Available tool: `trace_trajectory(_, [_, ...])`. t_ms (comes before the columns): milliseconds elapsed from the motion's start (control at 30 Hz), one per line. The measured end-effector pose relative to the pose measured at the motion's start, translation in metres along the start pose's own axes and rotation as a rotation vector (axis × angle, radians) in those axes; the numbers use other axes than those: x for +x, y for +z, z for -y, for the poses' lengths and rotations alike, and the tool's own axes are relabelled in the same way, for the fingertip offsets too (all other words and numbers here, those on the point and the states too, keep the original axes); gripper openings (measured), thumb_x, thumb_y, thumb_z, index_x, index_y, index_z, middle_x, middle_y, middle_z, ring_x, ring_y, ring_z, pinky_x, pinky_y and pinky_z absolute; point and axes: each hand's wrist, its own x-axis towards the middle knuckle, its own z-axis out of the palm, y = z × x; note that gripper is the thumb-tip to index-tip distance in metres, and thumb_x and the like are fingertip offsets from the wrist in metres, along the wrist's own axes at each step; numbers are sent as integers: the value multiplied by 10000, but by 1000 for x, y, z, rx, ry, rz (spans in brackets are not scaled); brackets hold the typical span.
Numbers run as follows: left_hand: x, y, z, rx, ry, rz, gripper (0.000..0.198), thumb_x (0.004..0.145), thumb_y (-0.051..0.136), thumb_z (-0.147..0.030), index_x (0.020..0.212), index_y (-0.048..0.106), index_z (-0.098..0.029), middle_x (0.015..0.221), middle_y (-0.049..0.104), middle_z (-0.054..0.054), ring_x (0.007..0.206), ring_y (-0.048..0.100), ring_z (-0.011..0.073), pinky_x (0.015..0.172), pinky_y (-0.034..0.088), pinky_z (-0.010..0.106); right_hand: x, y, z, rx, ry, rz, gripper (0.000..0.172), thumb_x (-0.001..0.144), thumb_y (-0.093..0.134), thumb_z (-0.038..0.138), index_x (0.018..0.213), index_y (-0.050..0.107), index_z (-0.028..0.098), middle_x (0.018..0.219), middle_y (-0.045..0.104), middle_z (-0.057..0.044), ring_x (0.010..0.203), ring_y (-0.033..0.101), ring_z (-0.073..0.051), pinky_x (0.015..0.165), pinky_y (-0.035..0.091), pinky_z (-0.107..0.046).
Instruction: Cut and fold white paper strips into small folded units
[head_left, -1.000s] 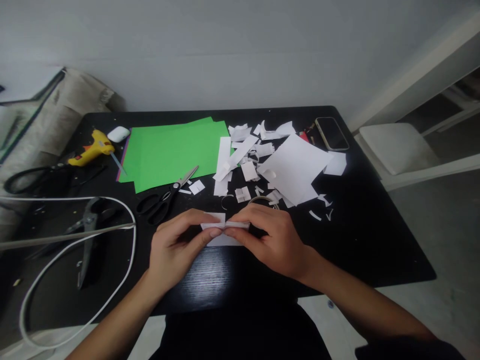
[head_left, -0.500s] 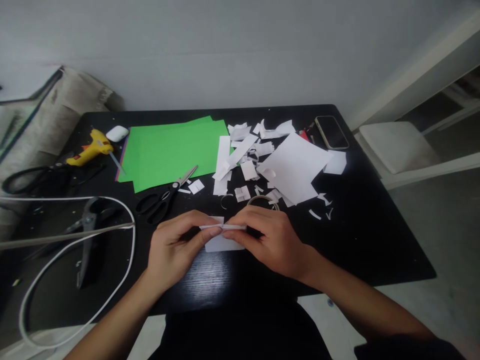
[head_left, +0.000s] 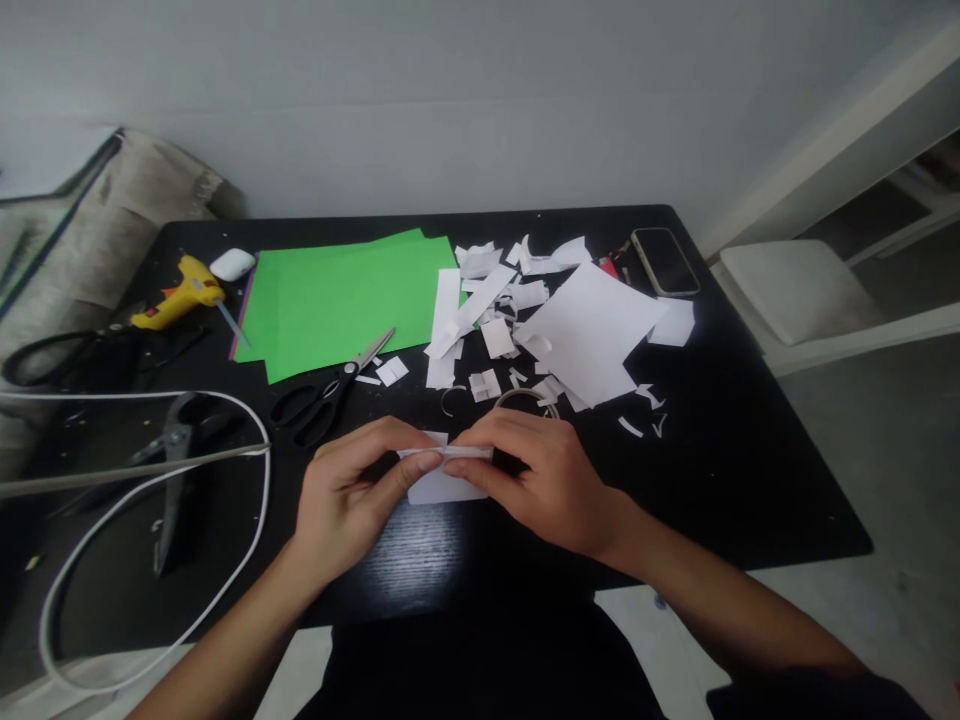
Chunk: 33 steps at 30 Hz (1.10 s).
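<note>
Between my hands is a small piece of white paper [head_left: 448,487] with a raised fold across it. My left hand [head_left: 356,490] pinches the fold from the left, thumb in front and fingers behind. From the right, my right hand [head_left: 536,480] pinches the same fold, and the thumb tips almost meet at its middle. Part of the paper is hidden behind the fingers. Just beyond my left hand lie black-handled scissors [head_left: 330,392]. A ring-shaped roll [head_left: 529,393] shows partly behind my right hand.
Green sheets [head_left: 337,305] lie at the back, with white scraps [head_left: 495,338] and a larger white sheet [head_left: 592,335] beside them. A yellow glue gun [head_left: 180,295], a looped white cable [head_left: 262,500] and pliers [head_left: 176,490] are leftward. A phone [head_left: 665,262] lies back right.
</note>
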Motion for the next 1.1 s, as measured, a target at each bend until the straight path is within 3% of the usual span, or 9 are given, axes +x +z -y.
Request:
trace_trajectory(133, [-2, 3, 3, -10, -19, -23, 39, 931, 756, -218, 964, 758, -239, 906, 779, 12, 824, 737, 161, 746, 598, 279, 1, 2, -1, 9, -17, -88, 65, 934, 770, 201, 992, 743, 191, 1006, 774, -65, 945, 739, -192, 873, 603, -354])
trace_trajectory(200, [-3, 6, 5, -63, -56, -52, 234, 905, 786, -208, 1128, 728, -251, 970, 781, 12, 873, 748, 161, 803, 612, 280, 1, 3, -2, 34, -4, -117, 85, 932, 763, 178, 1007, 734, 207, 1057, 782, -55, 995, 748, -191, 912, 603, -351])
trace_trajectory(300, [-4, 10, 7, -197, -82, -101, 661, 851, 839, -188, 1437, 546, -277, 1025, 780, 14, 925, 761, 172, 856, 632, 304, 0, 5, -3, 76, 53, -129, 100, 946, 743, 170, 1032, 722, 216, 1003, 800, -20, 903, 768, -163, 828, 613, -299])
trace_trajectory(333, [-4, 11, 8, -226, -80, -111, 722, 840, 847, -183, 1473, 513, -279, 1046, 779, 19, 950, 763, 179, 871, 635, 314, -1, 5, -3, 82, 73, -138, 100, 945, 745, 178, 1033, 720, 220, 981, 801, -12, 876, 771, -158, 801, 613, -289])
trace_trajectory(400, [-4, 10, 8, -221, -83, -106, 639, 839, 848, -183, 1414, 583, -274, 1110, 775, 35, 1000, 759, 186, 894, 631, 315, -2, 7, -3, 91, 100, -159, 105, 935, 759, 192, 1023, 715, 228, 966, 802, -4, 868, 779, -160, 791, 616, -287])
trace_trajectory(467, [-5, 8, 7, -162, -91, -78, 409, 863, 827, -184, 1245, 707, -261, 1132, 772, 37, 1016, 750, 179, 884, 618, 288, -4, 8, -3, 115, 116, -181, 127, 925, 771, 194, 1023, 703, 236, 956, 804, 5, 870, 789, -161, 799, 624, -287])
trace_trajectory(567, [-6, 5, 4, -102, -72, -29, 179, 914, 773, -169, 1071, 780, -256, 1046, 791, 18, 974, 744, 157, 861, 599, 263, -5, 10, -2, 156, 133, -208, 193, 908, 790, 188, 1059, 683, 245, 982, 816, 10, 897, 807, -169, 842, 639, -294])
trace_trajectory(967, [-7, 3, 3, -18, -73, -11, 95, 935, 746, -183, 974, 796, -255, 922, 810, -13, 828, 749, 127, 753, 589, 219, -4, 8, -2, 79, 92, -168, 150, 880, 822, 157, 1006, 781, 226, 934, 829, 20, 819, 787, -129, 777, 616, -234])
trace_trajectory(1100, [-11, 8, 7, -54, -133, -76, 168, 892, 802, -213, 1043, 752, -263, 931, 790, -21, 790, 739, 109, 722, 590, 192, -1, 8, 0, 108, 125, -132, 124, 892, 816, 188, 1008, 788, 219, 947, 824, 0, 841, 779, -147, 776, 613, -259])
